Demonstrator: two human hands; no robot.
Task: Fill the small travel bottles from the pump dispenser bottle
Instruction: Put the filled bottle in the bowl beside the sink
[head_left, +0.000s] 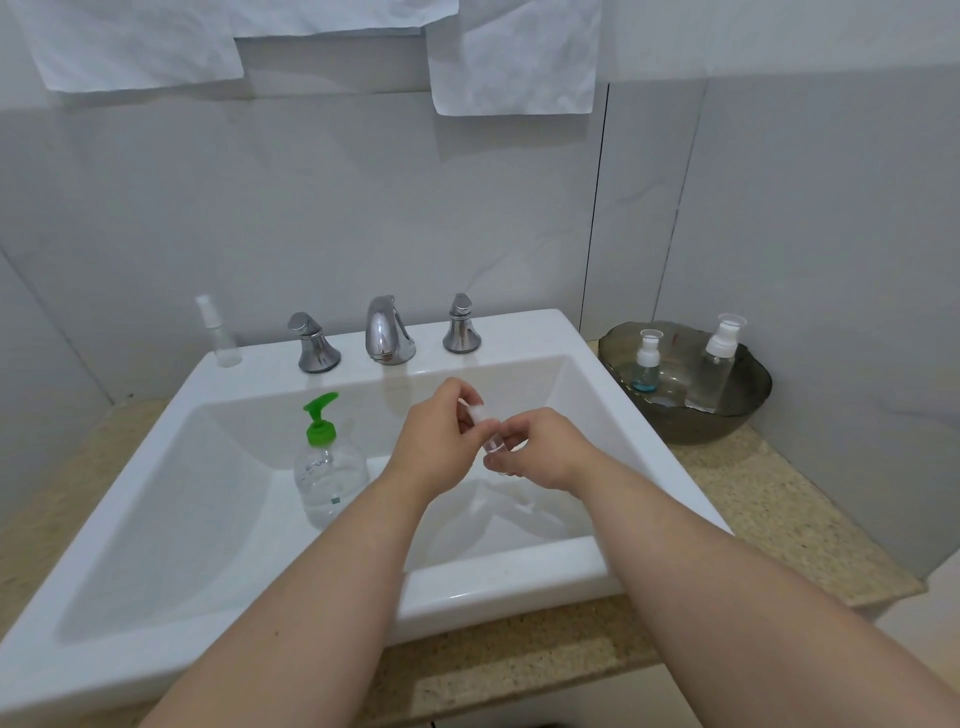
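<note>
Over the sink basin I have both hands close together, working one small clear travel bottle (491, 446). My right hand (548, 454) grips the bottle's body, fingers curled round it, while my left hand (434, 441) pinches the white cap (475, 413) at its top. I cannot tell whether the cap is threaded on or already loose.

I judge the step in hand to be opening this bottle so it can be filled. The bottle looks empty, though it is mostly hidden by my fingers.

The pump dispenser bottle (328, 467), with its green pump head, stands upright inside the sink (467, 587), left of my hands and apart from them. It holds clear liquid in its lower part.

Next I would need the cap off and parked somewhere dry, then the open neck brought right under the green spout, held steady with one hand while the other presses the pump. The neck is narrow, so alignment matters, and a slow press should limit spills.

More bottles wait. A slim spray bottle (218, 332) stands on the sink's back left corner. On the table (769, 499) to the right, a dark bowl (727, 431) holds a small bottle with blue liquid (645, 369) and a taller clear bottle (719, 366).
</note>
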